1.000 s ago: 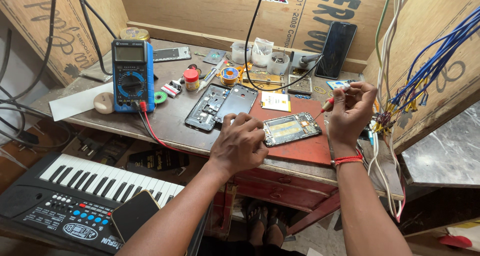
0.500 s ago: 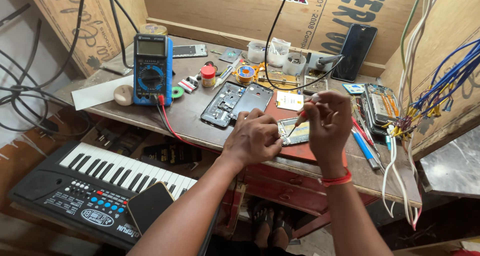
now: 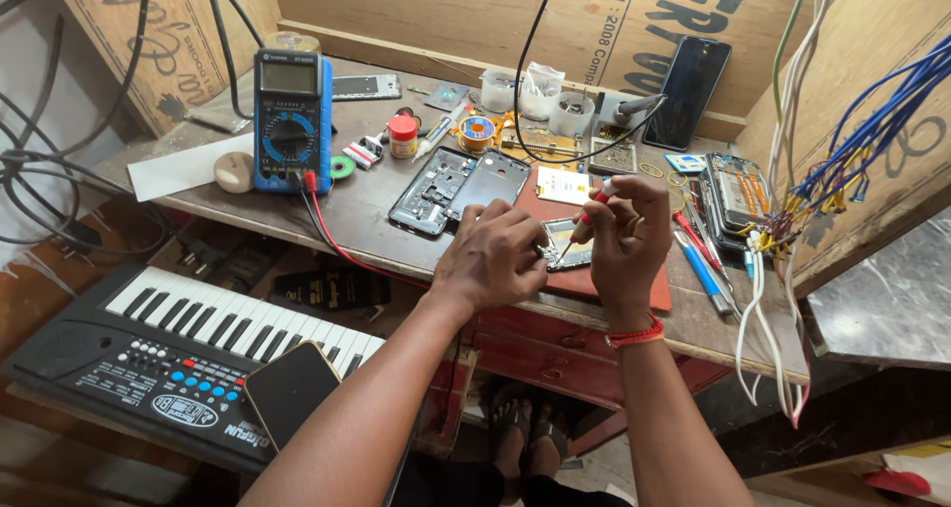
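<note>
Near left, below bench edge: toy keyboard, dark phone lying on it. We press left hand flat-curled on opened phone, which lies circuit side up on red mat at near bench edge. Right hand pinches red-handled screwdriver, tip on phone. Little free bench around. Far left: blue multimeter.

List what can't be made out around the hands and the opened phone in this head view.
- Opened phone: mostly covered by the left hand and right hand; only a strip of its inside shows.
- Red-handled screwdriver: its tip is too small to tell whether it touches the phone.
- Left fingertips: tucked out of sight, so their grip cannot be judged.
- Small cups at the back: contents too small to identify.
</note>
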